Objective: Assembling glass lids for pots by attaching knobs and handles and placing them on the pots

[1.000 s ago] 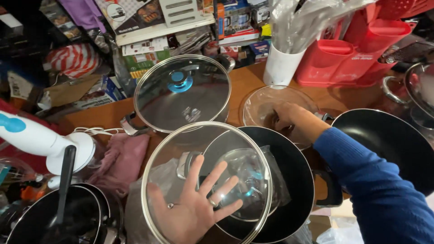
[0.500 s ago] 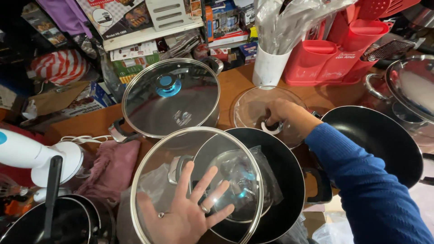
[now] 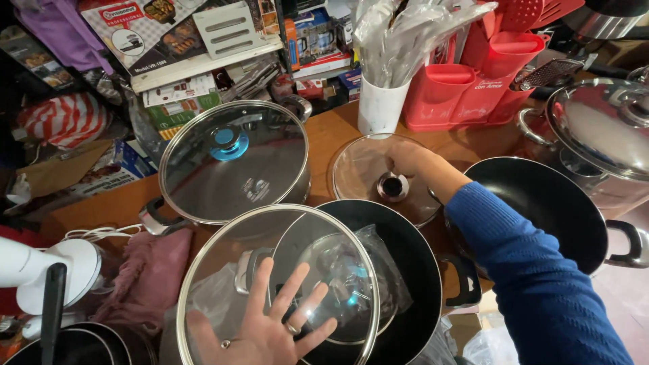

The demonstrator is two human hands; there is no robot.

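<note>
The right hand has slid across the small glass lid.

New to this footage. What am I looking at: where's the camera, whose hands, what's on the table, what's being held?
There is no robot here. A person wears one camera on the head, so the picture looks down on their own two bare hands.

The left hand is spread flat under a large glass lid, seen through the glass, and props it up. The right hand, in a blue sleeve, rests on a smaller glass lid by its metal knob.

On the wooden table there are black pans, a lidded pot with a blue knob, a steel pot, a pink cloth and red utensil holders. Boxes are piled behind.
</note>
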